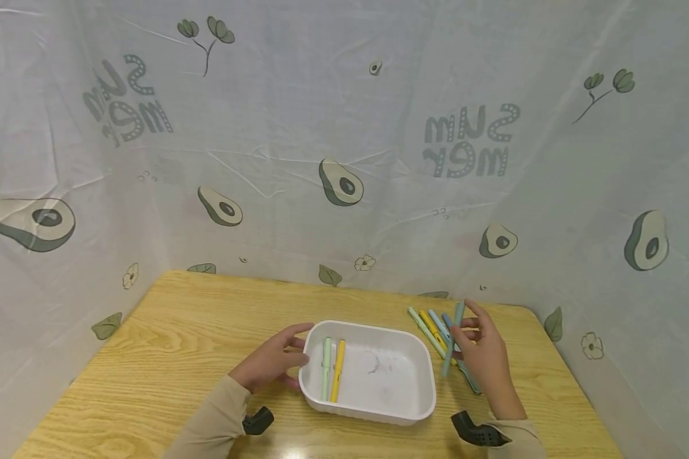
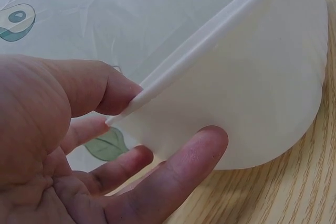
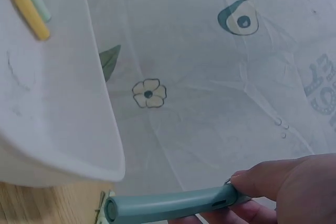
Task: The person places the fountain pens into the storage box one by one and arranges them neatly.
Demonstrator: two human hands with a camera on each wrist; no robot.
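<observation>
Head view has a white tray (image 1: 393, 390) on the wood table (image 1: 195, 325); call it the middle of a clock, w/ 12 at the far side. At 9 o'clock the L hand (image 1: 272, 360) has its thumb on the tray's rim and its fingers spread along the outside wall, a loose hold (L wrist view shows it best). At approx 2 to 3 o'clock the R hand (image 1: 487, 350) has a teal pen (image 1: 450, 354) pinched tight btwn thumb and fingers. That pen leans, top end to 1 o'clock, low end to 7, and the low end is near the tray's side.

Inside the tray, by its 9 o'clock wall, lie a light green pen (image 1: 326, 366) and, just beside it, a yellow pen (image 1: 338, 370). A pile of pens (image 1: 433, 329) lies on the table at 2 to 3 o'clock, partly behind the R hand: green, yellow, blue etc. (hard to count). Toward 12 hangs a pale sheet (image 1: 287, 115) w/ avocados, leaves, flowers and "summer" printed back to front.
</observation>
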